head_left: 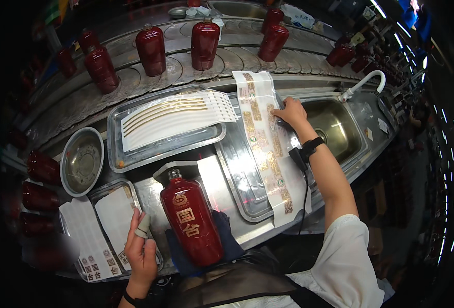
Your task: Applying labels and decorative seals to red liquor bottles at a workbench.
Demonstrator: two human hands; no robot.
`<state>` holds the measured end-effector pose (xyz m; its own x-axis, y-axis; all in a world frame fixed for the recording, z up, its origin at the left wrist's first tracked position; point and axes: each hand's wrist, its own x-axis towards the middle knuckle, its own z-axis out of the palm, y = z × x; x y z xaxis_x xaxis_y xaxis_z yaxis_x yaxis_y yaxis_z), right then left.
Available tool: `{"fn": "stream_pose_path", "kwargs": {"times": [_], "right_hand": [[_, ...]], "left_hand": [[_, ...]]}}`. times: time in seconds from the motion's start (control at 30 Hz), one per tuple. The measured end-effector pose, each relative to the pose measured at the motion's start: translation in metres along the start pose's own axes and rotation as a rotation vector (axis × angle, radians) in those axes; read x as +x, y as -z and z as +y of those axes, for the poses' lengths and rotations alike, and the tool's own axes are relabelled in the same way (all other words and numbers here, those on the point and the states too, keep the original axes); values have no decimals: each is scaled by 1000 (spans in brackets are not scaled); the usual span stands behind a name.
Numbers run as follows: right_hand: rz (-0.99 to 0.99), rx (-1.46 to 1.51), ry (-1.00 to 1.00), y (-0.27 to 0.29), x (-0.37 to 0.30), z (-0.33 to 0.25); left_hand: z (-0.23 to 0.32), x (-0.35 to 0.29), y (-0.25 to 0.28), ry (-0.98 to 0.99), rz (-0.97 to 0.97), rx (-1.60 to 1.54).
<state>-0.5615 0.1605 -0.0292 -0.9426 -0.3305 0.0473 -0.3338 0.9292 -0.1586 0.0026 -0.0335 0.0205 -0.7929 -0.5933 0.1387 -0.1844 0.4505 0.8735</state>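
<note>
Right hand (290,112) presses open fingers on the long label strip (265,143) draped over the tray (239,177). Left hand (142,246), loosely curled, holds nothing. Red bottle (191,220) lies on the table (150,197), front label apparently applied; strip labels remain.

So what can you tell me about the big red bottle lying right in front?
The glossy dark red ceramic-looking bottle lies on its back on a dark blue cloth, its short clear-looking neck pointing away from the person. It has rounded shoulders, a round gold emblem and big gold characters down its front. It rests on the shiny steel worktop, beside the left hand, which does not touch it.
</note>
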Motion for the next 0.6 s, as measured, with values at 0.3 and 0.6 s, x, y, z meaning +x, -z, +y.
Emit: {"fn": "stream_pose_path", "kwargs": {"times": [0.3,0.6], "right_hand": [[-85,74,-100,-5,37,6],[327,45,84,-5,0,6]], "left_hand": [[-2,-4,2,22,7,4],[0,-4,-1,-1,3,19]]}}
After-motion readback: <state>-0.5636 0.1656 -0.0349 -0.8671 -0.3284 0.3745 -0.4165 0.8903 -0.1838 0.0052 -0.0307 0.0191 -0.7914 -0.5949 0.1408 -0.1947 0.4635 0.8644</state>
